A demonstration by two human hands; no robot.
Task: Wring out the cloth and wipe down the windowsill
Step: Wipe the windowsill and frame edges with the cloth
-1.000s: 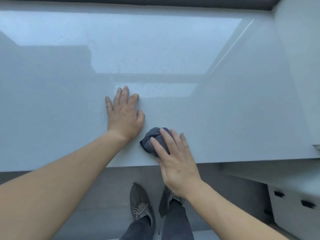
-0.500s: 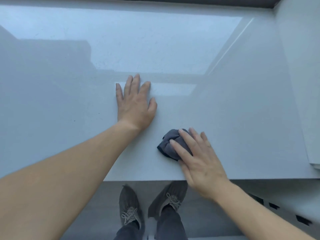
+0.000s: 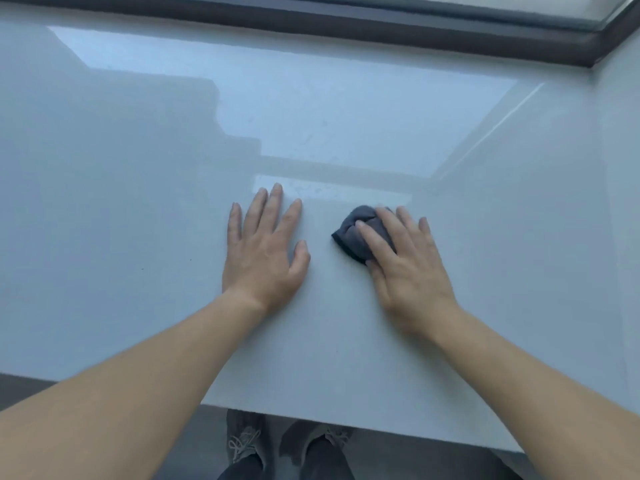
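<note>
A bunched dark grey cloth (image 3: 353,233) lies on the wide, glossy white windowsill (image 3: 138,209). My right hand (image 3: 405,268) presses down on the cloth with straight fingers spread over its right part, hiding that side. To the left of the cloth, my left hand (image 3: 265,251) rests flat on the sill, fingers straight and slightly spread, a small gap between it and the cloth.
A dark window frame (image 3: 346,26) runs along the far edge of the sill, meeting a white side wall (image 3: 620,168) on the right. The sill's near edge (image 3: 346,422) ends above my shoes (image 3: 249,441) on the grey floor.
My right hand has pushed the cloth away from the sill's near edge, farther onto the sill and to the right. My left hand stays flat beside it.
</note>
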